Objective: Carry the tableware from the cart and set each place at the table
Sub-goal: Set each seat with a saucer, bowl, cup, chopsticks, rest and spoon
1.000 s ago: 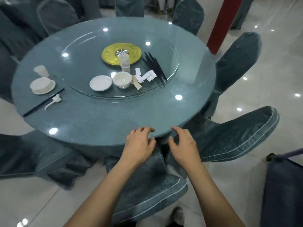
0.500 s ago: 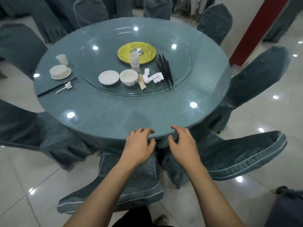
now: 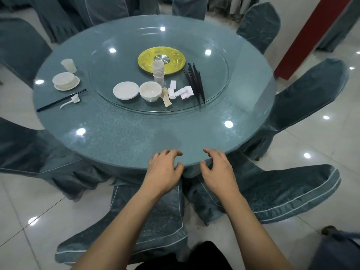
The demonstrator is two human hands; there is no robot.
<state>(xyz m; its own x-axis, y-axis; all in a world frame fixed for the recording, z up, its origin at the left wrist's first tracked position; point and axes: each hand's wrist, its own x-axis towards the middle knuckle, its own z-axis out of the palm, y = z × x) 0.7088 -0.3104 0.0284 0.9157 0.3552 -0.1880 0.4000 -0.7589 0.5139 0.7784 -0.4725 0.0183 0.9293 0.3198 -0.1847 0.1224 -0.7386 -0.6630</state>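
My left hand and my right hand hover side by side at the near edge of the round blue-grey table, fingers loosely curled, holding nothing. On the glass turntable lie a white plate, a white bowl, stacked cups, pale spoons, white chopstick rests and a bundle of black chopsticks. One place is laid at the far left: bowl on saucer, cup, chopsticks, spoon.
Blue-covered chairs ring the table; one stands right below my hands and another to its right. A yellow disc marks the turntable's centre. A red pillar rises at the right, over glossy white floor tiles.
The view has shifted so the table sits more centred and closer. Both hands keep their pose at the table's near edge, fingers spread slightly wider.
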